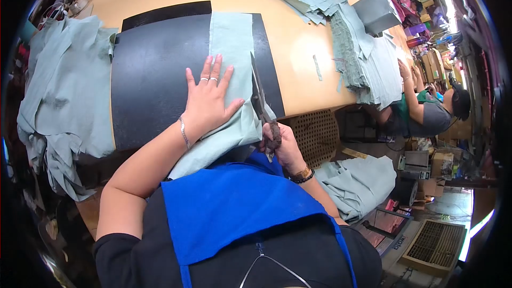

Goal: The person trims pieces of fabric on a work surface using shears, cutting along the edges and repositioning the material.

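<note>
My left hand (209, 96) lies flat with spread fingers on a pale green piece of fabric (231, 34), pressing it against a black board (154, 74) on the table. The fabric hangs over the front edge toward my lap. In my right hand (285, 149) is a pair of large scissors (260, 93), gripped by its wrapped handles. The blades point away from me along the fabric's right edge. Whether they are fully closed I cannot make out.
Fabric piles lie on the left (69, 85), and a thick stack (368, 69) sits at the right. A narrow scrap (318, 68) rests on the wooden table (298, 42). Another person (432, 112) works at the right end. More fabric (357, 184) lies beside me, below table height.
</note>
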